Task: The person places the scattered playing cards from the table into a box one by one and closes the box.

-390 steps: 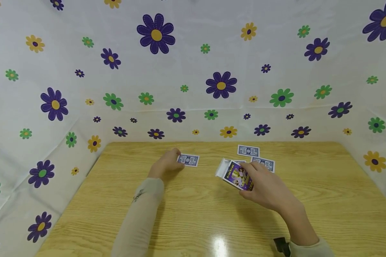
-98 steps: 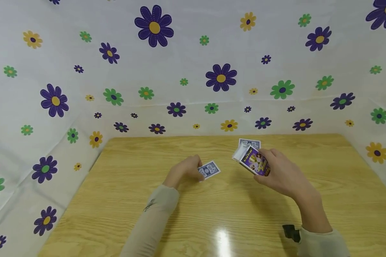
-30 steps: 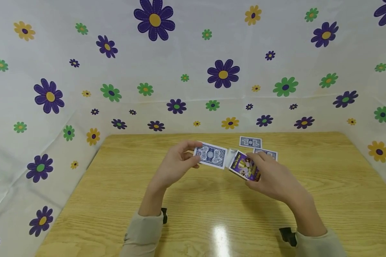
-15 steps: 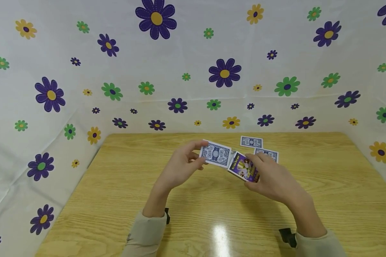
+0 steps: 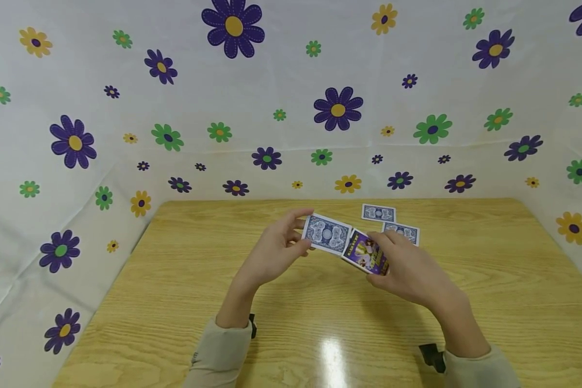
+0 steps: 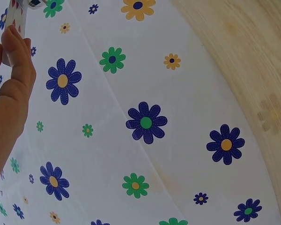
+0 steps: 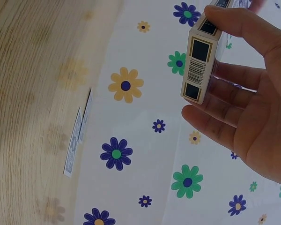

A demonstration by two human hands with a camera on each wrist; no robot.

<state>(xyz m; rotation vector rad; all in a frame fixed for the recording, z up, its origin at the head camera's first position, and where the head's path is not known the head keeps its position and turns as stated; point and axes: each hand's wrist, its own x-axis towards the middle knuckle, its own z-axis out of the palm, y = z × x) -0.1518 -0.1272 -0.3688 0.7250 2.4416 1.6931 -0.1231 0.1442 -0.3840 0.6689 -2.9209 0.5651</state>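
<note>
My left hand (image 5: 274, 250) pinches a blue-backed playing card (image 5: 327, 234) by its left end, above the table, with the thumb at one edge and fingers at the other. In the left wrist view the same card (image 6: 16, 16) shows red marks on its face. My right hand (image 5: 409, 269) grips a purple card box (image 5: 366, 252), tilted, its mouth toward the card. The card's right end meets the box mouth; how far inside it reaches I cannot tell. In the right wrist view the box (image 7: 197, 68) shows its barcoded end between thumb and fingers.
Two more blue-backed cards lie face down at the back right, a farther card (image 5: 378, 213) and a nearer card (image 5: 403, 231) partly behind my right hand. The wooden table (image 5: 291, 323) ends at a flowered cloth (image 5: 271, 97) on the back and sides.
Over these seconds my left hand has lifted a card off the table and brought it right to the box mouth. The box, still in my right hand, has come slightly left and down.
</note>
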